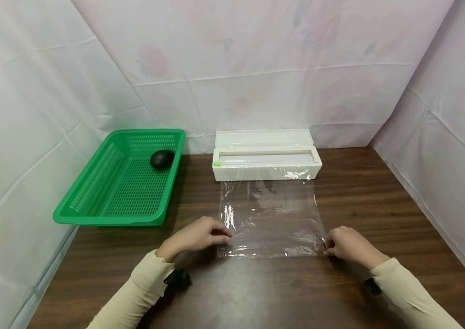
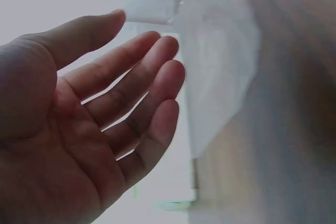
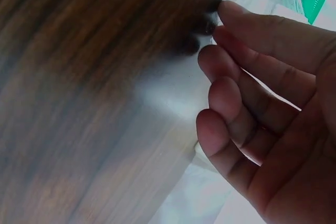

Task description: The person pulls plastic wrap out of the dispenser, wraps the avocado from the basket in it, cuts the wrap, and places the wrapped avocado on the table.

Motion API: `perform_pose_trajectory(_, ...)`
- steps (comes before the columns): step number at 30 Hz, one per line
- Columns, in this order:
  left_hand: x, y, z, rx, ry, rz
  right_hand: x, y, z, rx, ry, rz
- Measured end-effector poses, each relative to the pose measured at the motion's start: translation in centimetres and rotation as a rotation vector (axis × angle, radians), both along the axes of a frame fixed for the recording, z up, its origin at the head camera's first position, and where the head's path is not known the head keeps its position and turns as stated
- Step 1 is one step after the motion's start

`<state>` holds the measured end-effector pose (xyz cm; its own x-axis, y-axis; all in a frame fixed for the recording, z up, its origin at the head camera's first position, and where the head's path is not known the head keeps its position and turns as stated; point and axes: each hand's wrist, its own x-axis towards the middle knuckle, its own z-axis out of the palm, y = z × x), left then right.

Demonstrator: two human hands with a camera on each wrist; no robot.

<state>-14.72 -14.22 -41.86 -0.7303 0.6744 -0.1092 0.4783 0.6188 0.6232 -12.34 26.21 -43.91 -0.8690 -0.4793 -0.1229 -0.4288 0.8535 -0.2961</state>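
A sheet of clear cling film (image 1: 271,219) stretches toward me from a white dispenser box (image 1: 267,172) with its lid raised. My right hand (image 1: 349,246) pinches the film's near right corner between thumb and index finger; in the right wrist view, the other fingers of that hand (image 3: 262,103) curl loosely. My left hand (image 1: 199,235) is at the film's near left corner. Its thumb and loosely bent fingers stand apart in the left wrist view, where the hand (image 2: 100,108) holds nothing. The film is blurred there.
A green plastic basket (image 1: 170,192) stands on the left of the brown wooden table (image 1: 257,297), with a dark oval object (image 1: 162,159) inside at its far right. A light green slider (image 1: 216,163) sits on the box's left end. White patterned cloth (image 1: 257,82) encloses the back and sides.
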Motion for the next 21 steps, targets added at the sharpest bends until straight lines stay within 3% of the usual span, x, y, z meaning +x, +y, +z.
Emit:
perform_pose_trajectory(9,-0.5,-0.2,3.7,0.088,0.043,0.079,0.4,0.0,0.3,-0.014,0.017,-0.023)
perform_pose_trajectory(21,-2.3,-1.0,7.6,0.081,0.098,0.150,0.4,0.1,-0.4,-0.025,0.070,-0.001)
